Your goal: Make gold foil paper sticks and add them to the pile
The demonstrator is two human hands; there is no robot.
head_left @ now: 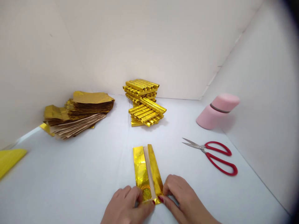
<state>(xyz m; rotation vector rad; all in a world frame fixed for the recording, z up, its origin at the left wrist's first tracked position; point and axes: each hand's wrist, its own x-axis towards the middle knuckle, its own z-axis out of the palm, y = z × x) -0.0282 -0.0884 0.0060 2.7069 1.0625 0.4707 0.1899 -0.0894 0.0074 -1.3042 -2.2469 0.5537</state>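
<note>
A sheet of shiny gold foil paper (140,169) lies lengthwise before me, its two long sides folded inward with a strip of pale backing showing between them. My left hand (128,203) pinches the near left corner, thumb pressed along the bottom edge. On the near right corner, my right hand (179,197) has its thumb and curled fingers closed on the paper. The near edge between both thumbs is turned up in a narrow fold.
Stacked folded gold strips (146,105) stand at the back centre. Piled gold and brown paper sheets (91,107) lie back left. Red-handled scissors (203,147) rest at right, near a pink bottle-like object (216,112). Something yellow (10,160) sits at the left edge. White walls enclose the table.
</note>
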